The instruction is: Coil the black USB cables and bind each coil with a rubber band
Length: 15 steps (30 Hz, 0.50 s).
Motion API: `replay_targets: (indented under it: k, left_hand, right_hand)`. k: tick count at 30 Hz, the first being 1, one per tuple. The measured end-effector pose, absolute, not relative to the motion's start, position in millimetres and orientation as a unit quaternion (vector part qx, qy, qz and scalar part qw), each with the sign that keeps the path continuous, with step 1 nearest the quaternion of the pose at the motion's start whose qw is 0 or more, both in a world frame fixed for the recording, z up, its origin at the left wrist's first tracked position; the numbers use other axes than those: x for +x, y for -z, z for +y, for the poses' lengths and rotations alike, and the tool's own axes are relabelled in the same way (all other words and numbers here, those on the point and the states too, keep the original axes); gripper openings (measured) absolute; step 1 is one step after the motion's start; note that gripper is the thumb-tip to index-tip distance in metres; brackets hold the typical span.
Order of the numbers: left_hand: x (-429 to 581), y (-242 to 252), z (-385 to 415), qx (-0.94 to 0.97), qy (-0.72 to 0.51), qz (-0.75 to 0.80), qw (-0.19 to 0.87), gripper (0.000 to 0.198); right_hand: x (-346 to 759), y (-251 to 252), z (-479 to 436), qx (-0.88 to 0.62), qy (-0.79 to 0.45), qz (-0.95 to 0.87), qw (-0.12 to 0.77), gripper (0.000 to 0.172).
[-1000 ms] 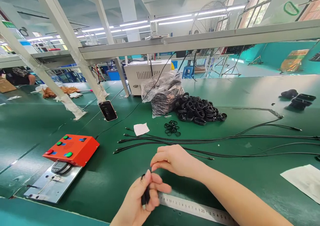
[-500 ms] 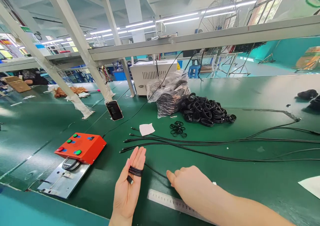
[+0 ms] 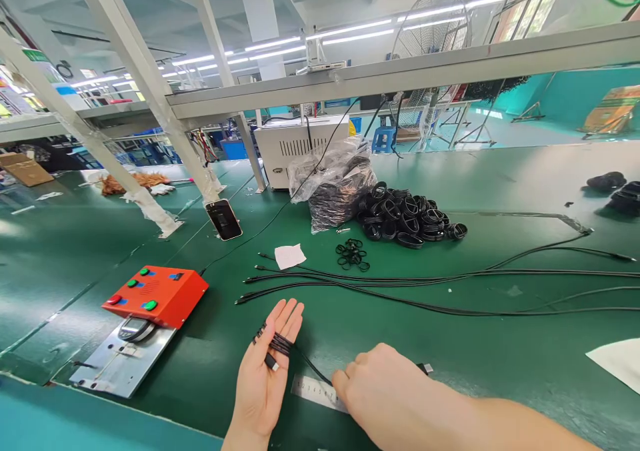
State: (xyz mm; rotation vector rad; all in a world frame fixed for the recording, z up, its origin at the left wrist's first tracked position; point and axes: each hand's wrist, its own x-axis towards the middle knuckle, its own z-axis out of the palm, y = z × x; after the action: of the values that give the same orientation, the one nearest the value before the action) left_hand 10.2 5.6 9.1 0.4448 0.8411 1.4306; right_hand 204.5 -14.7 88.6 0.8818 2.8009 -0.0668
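Observation:
A black USB cable (image 3: 283, 344) is looped round the fingers of my left hand (image 3: 267, 381), which is palm up with the thumb against the coils. One plug end (image 3: 271, 362) lies across that palm. From the coils the cable runs to my right hand (image 3: 373, 384), whose fingers are closed on it. A connector with a metal tip (image 3: 426, 369) sticks out beyond my right wrist. Under the right hand, a steel ruler (image 3: 316, 392) is partly hidden. Several straight black cables (image 3: 350, 282) lie beyond both hands.
An orange-red button box (image 3: 159, 296) with a metal plate stands left. Behind are a heap of coiled cables (image 3: 410, 218), a plastic bag (image 3: 333, 191), small black rings (image 3: 353, 254), white paper (image 3: 290, 256) and a phone (image 3: 224, 219). A shelf beam (image 3: 400, 74) crosses above.
My right hand has moved slightly down, and the cable stretch between the hands slopes more steeply. The left hand has shifted a little right and tilted, showing loops behind the fingers.

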Motion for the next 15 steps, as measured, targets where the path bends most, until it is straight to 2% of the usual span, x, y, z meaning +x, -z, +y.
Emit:
replay_targets:
  k: [6, 11, 15]
  left_hand:
    - [17.8, -10.7, -1.1, 0.241, -0.588, 0.423, 0.646, 0.043]
    - [19.3, -7.8, -9.4, 0.323, -0.487, 0.460, 0.668, 0.050]
    - [19.6, 7.6, -19.8, 0.369, -0.441, 0.435, 0.693, 0.048]
  right_hand:
    - [217.0, -77.1, -12.9, 0.288, -0.010, 0.956, 0.055, 0.021]
    - [221.0, -78.3, -7.4, 0.270, -0.059, 0.956, -0.102, 0.014]
    - [214.5, -77.1, 11.6, 0.299, -0.117, 0.917, -0.236, 0.024]
